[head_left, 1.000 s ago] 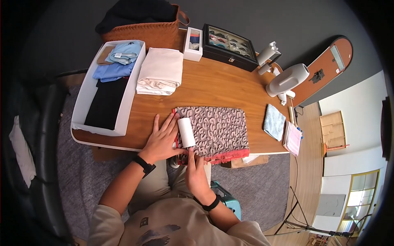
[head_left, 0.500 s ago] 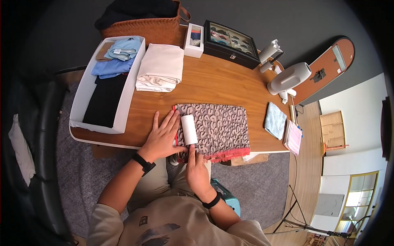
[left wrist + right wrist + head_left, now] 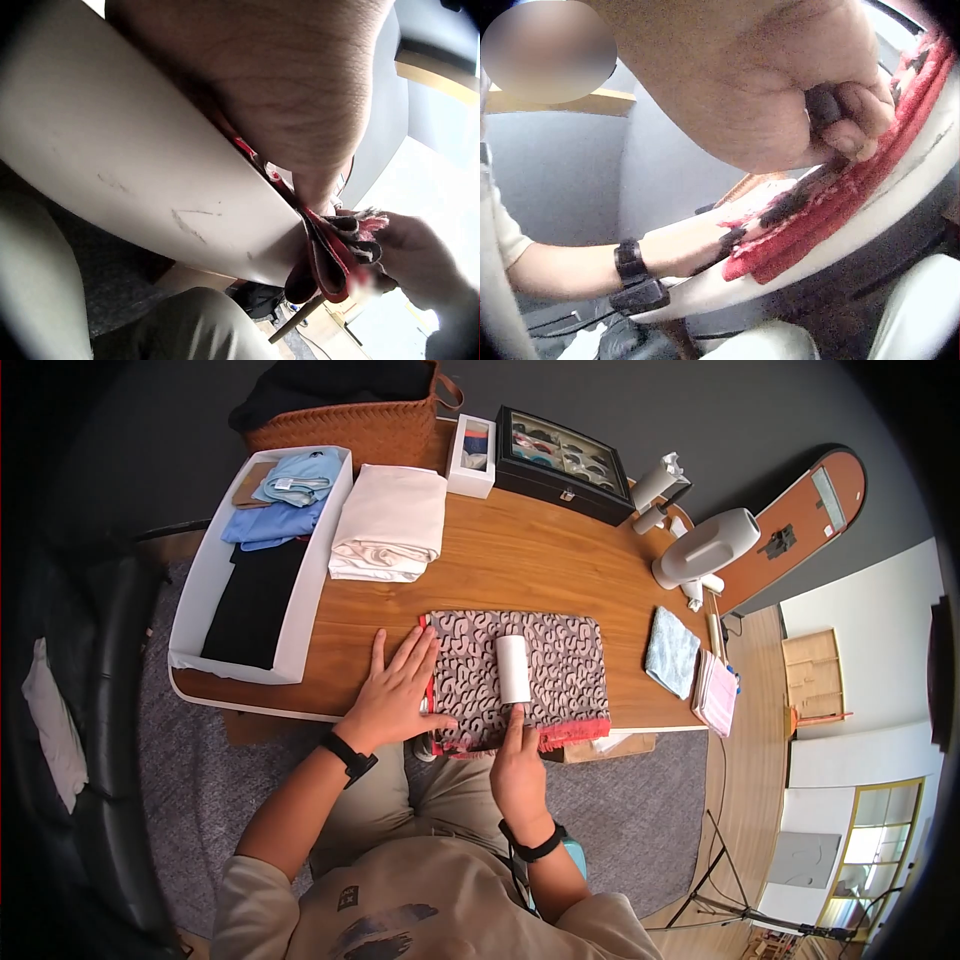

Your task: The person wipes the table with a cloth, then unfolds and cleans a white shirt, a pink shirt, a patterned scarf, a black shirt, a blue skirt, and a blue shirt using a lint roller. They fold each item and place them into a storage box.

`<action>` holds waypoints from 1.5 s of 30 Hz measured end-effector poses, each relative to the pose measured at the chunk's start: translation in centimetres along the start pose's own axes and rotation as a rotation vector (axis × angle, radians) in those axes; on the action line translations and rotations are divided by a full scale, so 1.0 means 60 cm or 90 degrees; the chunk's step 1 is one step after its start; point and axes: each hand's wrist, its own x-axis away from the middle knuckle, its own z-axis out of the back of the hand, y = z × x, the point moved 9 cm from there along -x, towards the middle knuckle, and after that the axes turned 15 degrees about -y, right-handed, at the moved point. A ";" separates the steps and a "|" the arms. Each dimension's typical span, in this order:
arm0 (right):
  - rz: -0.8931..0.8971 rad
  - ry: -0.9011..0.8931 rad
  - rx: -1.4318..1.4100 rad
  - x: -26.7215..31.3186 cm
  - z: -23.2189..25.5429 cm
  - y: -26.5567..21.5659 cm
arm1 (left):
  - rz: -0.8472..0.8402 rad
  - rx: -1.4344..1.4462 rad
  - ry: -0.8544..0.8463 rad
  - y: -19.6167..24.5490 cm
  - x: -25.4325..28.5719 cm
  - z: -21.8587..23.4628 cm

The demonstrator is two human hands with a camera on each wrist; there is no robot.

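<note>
The table point(image 3: 540, 560) bore the cloth point(image 3: 570, 660), the roller point(image 3: 512, 670) on top, the left hand point(image 3: 392, 695) spread across its edge. Left wrist view: stacked folds point(image 3: 330, 259), best pinned firmly. Right wrist view: the right hand's point(image 3: 757, 82) curled fingers gripped the handle point(image 3: 824, 105); light, even strokes suited.

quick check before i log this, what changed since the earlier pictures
The right hand has moved the white roller rightward across the patterned cloth, still holding it. The left hand stays spread at the cloth's left edge.
</note>
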 end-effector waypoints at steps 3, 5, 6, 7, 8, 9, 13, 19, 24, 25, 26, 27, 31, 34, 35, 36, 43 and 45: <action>-0.044 0.010 0.004 -0.004 0.006 0.044 | 0.001 0.001 -0.004 0.000 -0.001 -0.002; -0.075 0.015 0.009 -0.006 0.010 0.077 | -0.001 0.010 -0.005 0.000 -0.002 -0.002; -0.054 0.048 0.042 -0.006 0.019 0.085 | 0.000 0.019 -0.005 -0.001 -0.002 -0.002; -0.069 0.048 0.038 -0.006 0.025 0.098 | -0.002 0.019 -0.005 0.000 -0.002 -0.001; -0.083 0.048 0.034 -0.006 0.030 0.111 | 0.002 0.019 -0.010 0.000 -0.002 -0.001; -0.105 0.044 0.019 -0.007 0.032 0.129 | 0.006 0.020 -0.016 -0.001 -0.003 -0.002; -0.141 0.065 0.025 -0.004 0.054 0.169 | 0.001 0.019 -0.012 0.001 -0.003 -0.001; -0.114 0.127 0.014 0.003 0.072 0.223 | 0.002 0.023 -0.015 0.000 -0.002 0.001; -0.197 0.194 -0.037 0.041 0.146 0.238 | -0.002 0.008 -0.001 -0.001 0.001 0.000; -0.159 0.218 -0.056 0.050 0.162 0.210 | 0.001 -0.002 0.001 0.000 0.002 0.001; -0.158 0.215 -0.055 0.058 0.163 0.190 | 0.003 -0.001 0.000 -0.001 0.004 0.000; -0.074 0.198 -0.046 0.060 0.160 0.152 | 0.000 -0.004 0.004 -0.001 0.004 0.001; 0.129 0.086 -0.068 0.078 0.082 0.013 | -0.004 0.004 0.017 0.000 0.003 0.003; 0.184 -0.011 -0.113 0.088 0.016 -0.052 | -0.004 -0.002 0.011 0.001 0.005 0.005; 0.186 -0.012 -0.115 0.089 0.008 -0.059 | -0.002 -0.003 0.010 0.000 0.004 0.005; 0.188 -0.036 -0.128 0.090 -0.005 -0.063 | -0.001 -0.003 0.008 0.000 0.004 0.005; 0.159 -0.100 -0.111 0.094 -0.039 -0.061 | -0.001 0.015 -0.012 0.000 0.001 0.002; 0.163 -0.083 -0.102 0.094 -0.047 -0.058 | 0.000 0.012 -0.013 0.000 0.002 0.001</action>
